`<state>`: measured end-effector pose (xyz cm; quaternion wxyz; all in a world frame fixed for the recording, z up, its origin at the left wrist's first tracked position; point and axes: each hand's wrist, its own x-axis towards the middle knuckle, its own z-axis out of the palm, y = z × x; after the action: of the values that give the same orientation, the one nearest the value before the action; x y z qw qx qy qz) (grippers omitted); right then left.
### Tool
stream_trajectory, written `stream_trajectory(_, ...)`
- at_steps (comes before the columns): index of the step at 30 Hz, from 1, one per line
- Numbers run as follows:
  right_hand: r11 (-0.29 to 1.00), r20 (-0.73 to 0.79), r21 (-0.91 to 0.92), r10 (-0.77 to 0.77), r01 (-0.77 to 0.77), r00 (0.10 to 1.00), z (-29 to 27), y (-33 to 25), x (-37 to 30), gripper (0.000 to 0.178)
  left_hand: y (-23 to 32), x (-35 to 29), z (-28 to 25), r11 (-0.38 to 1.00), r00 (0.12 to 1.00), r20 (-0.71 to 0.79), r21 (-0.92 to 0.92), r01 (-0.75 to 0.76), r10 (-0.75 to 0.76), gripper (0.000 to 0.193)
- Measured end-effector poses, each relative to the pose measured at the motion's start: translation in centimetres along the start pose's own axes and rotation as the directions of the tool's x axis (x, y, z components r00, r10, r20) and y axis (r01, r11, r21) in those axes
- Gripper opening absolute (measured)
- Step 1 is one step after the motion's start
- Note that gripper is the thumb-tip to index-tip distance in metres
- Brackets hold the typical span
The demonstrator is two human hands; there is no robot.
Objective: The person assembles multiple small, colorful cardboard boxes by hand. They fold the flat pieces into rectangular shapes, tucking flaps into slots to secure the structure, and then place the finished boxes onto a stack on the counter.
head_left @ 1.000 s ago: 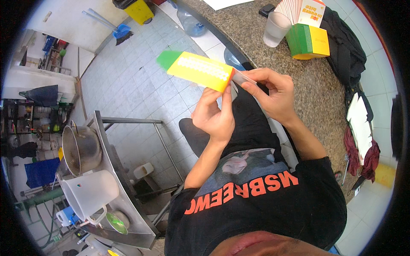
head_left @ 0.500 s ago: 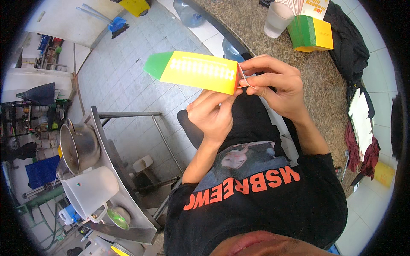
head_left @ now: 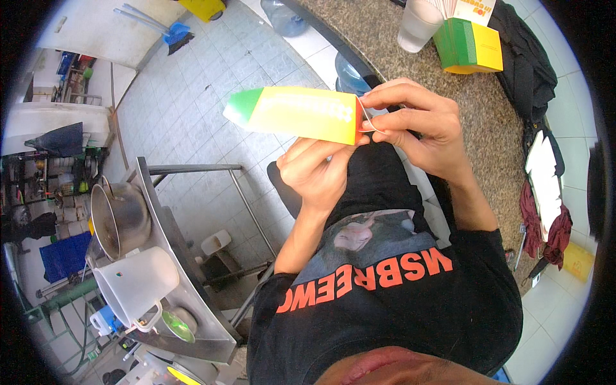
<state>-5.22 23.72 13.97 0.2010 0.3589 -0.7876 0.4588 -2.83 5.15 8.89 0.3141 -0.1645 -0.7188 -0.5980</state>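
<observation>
Left hand [head_left: 314,170]: fingers grasping carton [head_left: 305,115], lower edge.
Right hand [head_left: 423,125]: fingers pinching end flap [head_left: 367,118].
Cup [head_left: 418,27]: on counter [head_left: 478,122], beside carton stack [head_left: 468,46].

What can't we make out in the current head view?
Head view:
- Yellow-green carton: underside faces away; print washed out by glare; right end partly covered by the right hand.
- Left hand: some fingertips hidden behind the carton.
- Yellow bin: cut off by top edge.
</observation>
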Motion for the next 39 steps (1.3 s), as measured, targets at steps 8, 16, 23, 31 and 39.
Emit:
stream_trajectory(8, 0.997, -0.004, -0.07, -0.012, 0.011, 1.0, 0.0, 0.5, 0.0, 0.017, -0.3, -0.4, 0.9, 0.993, 0.995, -0.061, 0.096, -0.074, 0.08, 0.016)
stream_trajectory(16, 0.993, -0.008, -0.118, -0.017, 0.016, 1.0, 0.1, 0.7, -0.1, 0.017, -0.9, -0.4, 1.1, 1.0, 0.999, -0.029, 0.001, 0.029, -0.029, 0.014)
stream_trajectory(23, 0.991, -0.021, -0.129, -0.026, 0.023, 0.999, 0.1, 0.7, -0.1, 0.014, -1.2, -0.7, 1.2, 0.999, 0.999, -0.039, -0.041, 0.026, -0.028, 0.02)
stream_trajectory(31, 0.996, -0.016, -0.018, 0.088, -0.088, 0.996, 0.8, 0.4, -0.6, 0.016, -1.8, -0.7, 0.7, 0.999, 0.999, -0.022, -0.017, -0.038, 0.038, 0.022)
stream_trajectory(39, 0.99, -0.1, 0.119, 0.092, -0.08, 0.991, 1.3, 1.1, -0.7, 0.018, -1.8, -0.8, 1.0, 0.939, 0.98, -0.093, -0.313, 0.14, -0.177, 0.021)
